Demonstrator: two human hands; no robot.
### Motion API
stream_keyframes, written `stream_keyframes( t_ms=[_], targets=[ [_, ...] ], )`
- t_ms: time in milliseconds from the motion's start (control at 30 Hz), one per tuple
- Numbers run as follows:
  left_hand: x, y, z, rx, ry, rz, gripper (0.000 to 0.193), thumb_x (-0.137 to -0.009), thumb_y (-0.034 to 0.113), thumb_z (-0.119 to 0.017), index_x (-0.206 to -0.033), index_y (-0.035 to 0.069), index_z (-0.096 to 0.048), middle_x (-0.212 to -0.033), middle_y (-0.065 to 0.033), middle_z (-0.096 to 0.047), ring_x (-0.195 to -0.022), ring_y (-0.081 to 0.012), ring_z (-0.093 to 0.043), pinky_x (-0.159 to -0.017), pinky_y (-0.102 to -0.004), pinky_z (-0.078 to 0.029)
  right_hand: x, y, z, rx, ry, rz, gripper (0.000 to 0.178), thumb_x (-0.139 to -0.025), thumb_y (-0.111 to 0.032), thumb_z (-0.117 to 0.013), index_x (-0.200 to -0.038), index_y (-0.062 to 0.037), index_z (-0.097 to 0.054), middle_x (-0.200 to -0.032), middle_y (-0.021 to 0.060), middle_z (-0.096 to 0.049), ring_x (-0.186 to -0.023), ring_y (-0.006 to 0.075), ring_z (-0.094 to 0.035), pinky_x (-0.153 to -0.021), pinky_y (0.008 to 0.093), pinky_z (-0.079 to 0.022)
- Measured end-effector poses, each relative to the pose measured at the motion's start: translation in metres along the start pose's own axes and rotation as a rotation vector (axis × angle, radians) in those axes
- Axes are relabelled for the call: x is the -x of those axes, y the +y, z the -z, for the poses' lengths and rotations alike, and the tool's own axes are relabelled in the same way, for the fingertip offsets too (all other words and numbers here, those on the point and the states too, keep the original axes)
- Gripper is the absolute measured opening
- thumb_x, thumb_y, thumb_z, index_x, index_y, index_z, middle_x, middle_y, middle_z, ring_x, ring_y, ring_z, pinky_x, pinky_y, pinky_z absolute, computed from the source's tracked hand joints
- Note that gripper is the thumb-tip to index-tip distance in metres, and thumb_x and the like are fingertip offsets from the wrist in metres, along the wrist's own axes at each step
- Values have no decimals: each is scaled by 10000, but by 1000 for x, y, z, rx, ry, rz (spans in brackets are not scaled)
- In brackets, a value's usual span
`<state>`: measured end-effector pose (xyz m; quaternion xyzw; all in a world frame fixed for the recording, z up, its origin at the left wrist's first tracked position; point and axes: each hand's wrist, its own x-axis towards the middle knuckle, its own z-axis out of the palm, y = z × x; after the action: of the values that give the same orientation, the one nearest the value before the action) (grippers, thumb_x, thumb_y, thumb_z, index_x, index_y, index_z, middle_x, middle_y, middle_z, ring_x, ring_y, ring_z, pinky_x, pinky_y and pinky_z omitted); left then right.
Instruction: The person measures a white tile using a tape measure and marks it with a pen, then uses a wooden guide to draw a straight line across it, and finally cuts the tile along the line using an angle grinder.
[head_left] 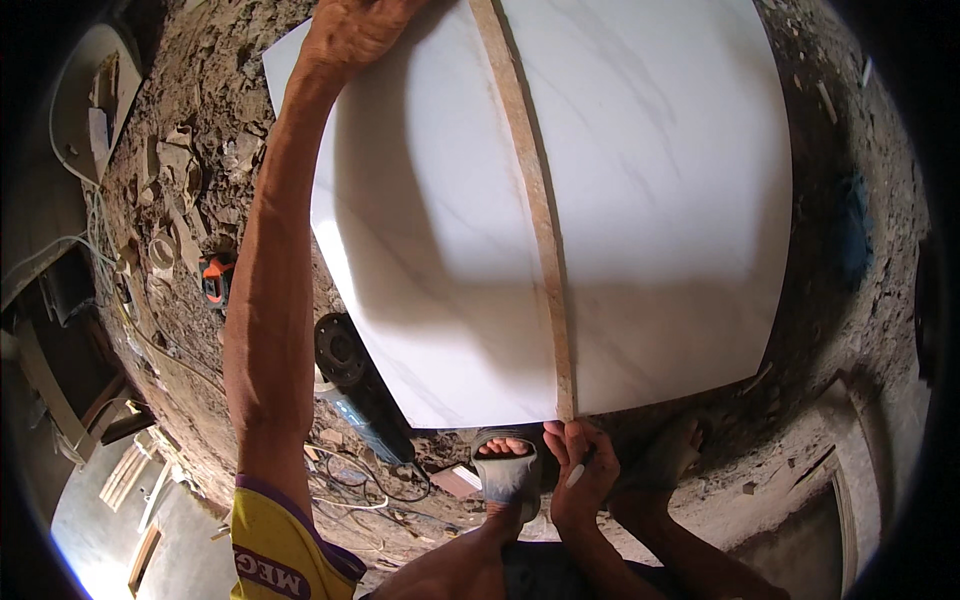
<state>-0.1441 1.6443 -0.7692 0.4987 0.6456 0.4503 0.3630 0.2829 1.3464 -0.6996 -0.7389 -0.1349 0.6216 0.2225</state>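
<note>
A large white tile (660, 200) with faint grey veins lies on the dirt floor. Across it from far to near runs a narrow wooden strip (540, 210). My left hand (360, 32) is at the tile's far left part, its fingertips cut off by the top of the picture. At the near end of the strip, my right hand (584, 468) has its fingertips against the wood by the tile's near edge. Between its bent fingers sits a short white pen-like stick (575, 476). Shadow from my arm and body falls over the tile.
Left of the tile lie a blue angle grinder (372, 400) with a black disc and an orange-and-black tape measure (216, 280). Cables (350, 480) run over the rubble near my sandalled left foot (507, 462). Wood offcuts (140, 480) lie further left; a blue scrap (856, 225) lies right.
</note>
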Motion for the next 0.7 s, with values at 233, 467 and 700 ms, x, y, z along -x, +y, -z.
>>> stream_keyframes(
  t_ms=[233,467,700],
  targets=[
    [0,0,-2,-65,14,-9,339,-1016,307,-776,-1251,64,-753,-1112,-17,-760,-1062,-131,-666,-959,-321,-536,0,1,1,-20,18,-17,229,-1067,-105,-674,-1152,101,-626,-1060,231,-740,-1039,334,-767,-965,457,-649],
    [0,-1,0,-105,4,-59,357,-1008,328,-785,-1246,65,-754,-1106,-16,-758,-1057,-129,-663,-957,-316,-532,1,-1,1,26,-18,-35,247,-1081,-173,-671,-1164,54,-621,-1131,159,-714,-1047,261,-752,-967,422,-633],
    [0,-1,-1,-110,-7,-1,335,-1016,317,-774,-1243,71,-759,-1080,-9,-758,-1052,-134,-668,-952,-318,-537,1,3,2,6,-4,-19,196,-1083,-83,-634,-1163,94,-609,-1086,229,-733,-1050,329,-764,-967,471,-641]
  ],
)
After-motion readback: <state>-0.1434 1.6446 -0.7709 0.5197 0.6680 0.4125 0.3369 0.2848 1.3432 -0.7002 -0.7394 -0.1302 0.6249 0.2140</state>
